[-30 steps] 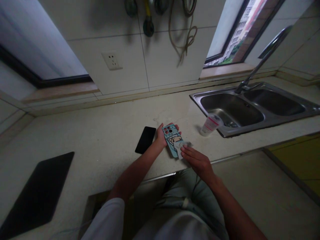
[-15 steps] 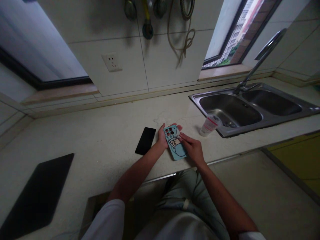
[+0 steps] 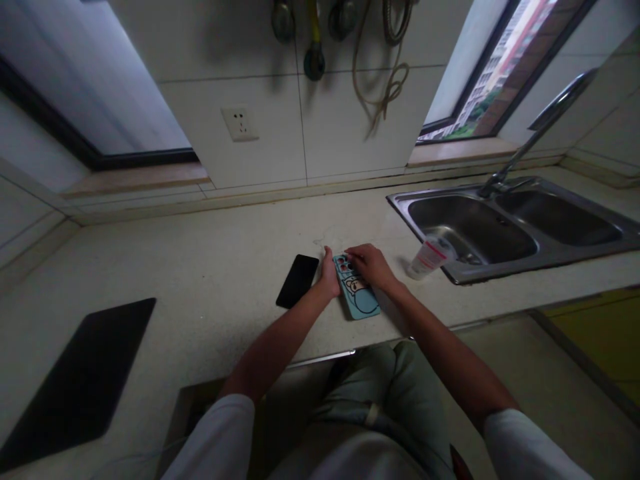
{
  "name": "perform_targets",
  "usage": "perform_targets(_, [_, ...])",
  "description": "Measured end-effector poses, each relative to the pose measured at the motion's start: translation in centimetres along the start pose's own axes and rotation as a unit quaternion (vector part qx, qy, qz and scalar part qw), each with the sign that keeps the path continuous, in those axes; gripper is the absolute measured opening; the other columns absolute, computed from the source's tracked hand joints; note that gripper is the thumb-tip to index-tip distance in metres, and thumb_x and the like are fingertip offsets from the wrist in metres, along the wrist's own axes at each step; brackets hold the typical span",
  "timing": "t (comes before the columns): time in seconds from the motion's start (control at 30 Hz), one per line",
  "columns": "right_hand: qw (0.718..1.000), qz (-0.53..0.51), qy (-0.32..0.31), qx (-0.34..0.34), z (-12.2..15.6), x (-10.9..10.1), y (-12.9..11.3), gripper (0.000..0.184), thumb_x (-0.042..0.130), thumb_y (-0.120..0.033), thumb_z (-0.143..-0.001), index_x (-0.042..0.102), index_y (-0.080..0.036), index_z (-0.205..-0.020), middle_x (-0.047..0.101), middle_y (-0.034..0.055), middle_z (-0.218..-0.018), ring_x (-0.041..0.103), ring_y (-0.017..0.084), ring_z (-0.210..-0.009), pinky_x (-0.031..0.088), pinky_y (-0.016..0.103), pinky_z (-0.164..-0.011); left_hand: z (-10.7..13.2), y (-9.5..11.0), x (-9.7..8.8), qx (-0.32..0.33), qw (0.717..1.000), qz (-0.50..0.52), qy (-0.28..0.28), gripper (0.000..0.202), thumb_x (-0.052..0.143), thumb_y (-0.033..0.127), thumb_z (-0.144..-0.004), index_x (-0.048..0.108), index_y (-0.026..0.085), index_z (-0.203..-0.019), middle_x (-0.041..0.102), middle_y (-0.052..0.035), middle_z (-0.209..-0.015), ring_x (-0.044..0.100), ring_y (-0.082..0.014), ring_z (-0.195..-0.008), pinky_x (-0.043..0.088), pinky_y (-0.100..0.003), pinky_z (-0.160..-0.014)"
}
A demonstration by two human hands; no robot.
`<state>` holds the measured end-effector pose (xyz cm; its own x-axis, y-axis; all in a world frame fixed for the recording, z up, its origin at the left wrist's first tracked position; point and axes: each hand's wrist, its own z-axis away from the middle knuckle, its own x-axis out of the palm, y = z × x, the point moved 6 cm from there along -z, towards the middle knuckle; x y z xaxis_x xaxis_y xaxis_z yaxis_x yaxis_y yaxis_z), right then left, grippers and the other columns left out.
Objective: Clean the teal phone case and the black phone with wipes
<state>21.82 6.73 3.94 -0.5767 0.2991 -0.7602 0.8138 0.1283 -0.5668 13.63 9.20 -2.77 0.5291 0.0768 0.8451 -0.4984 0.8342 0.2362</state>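
A light blue phone case (image 3: 364, 303) with a cartoon figure on its back is held over the counter, tilted, its camera end away from me. Reddish colour shows in the round camera openings. My left hand (image 3: 329, 275) grips its left edge, thumb pointing up. On the upper right, my right hand (image 3: 373, 265) has its fingers bent over the camera end; the fingertips are partly hidden. Just left of my left hand, a black phone (image 3: 299, 281) lies flat on the counter.
A clear plastic cup with a red band (image 3: 429, 257) leans by the rim of the steel double sink (image 3: 457, 274). A large dark panel (image 3: 83, 380) lies at the left on the pale counter (image 3: 210, 267). A tap (image 3: 540, 120) rises behind the sink.
My right hand has moved from the middle of the case's right side up to its camera end. My left hand keeps its hold. The view has shifted slightly.
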Motion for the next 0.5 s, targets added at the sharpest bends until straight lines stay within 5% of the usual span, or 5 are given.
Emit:
perform_targets(0.3, [0.978,-0.171,0.087,0.084,0.6,-1.7,2.8,0.03,0.057,-0.041,-0.089,0.077,-0.018,-0.089,0.077,0.0036,-0.083,0.068,0.021,-0.076,0.052,0.031,-0.07,0.6,-1.3,0.8,-0.059,0.996,-0.058,-0.04,0.07,0.031,0.074,-0.091,0.067,0.014,-0.099,0.072,-0.0129,-0.074,0.072,-0.03,-0.075,0.057,-0.043,-0.071])
perform_targets(0.5, [0.992,-0.112,-0.02,-0.056,0.2,-0.4,-0.5,0.026,0.054,-0.033,-0.095,0.077,-0.021,-0.101,0.078,0.0057,-0.096,0.071,0.021,-0.086,0.053,0.031,-0.08,0.5,-1.0,0.4,-0.04,0.998,-0.038,-0.007,0.068,0.034,0.072,-0.092,0.069,0.015,-0.086,0.071,-0.0115,-0.069,0.072,-0.0298,-0.077,0.057,-0.043,-0.074])
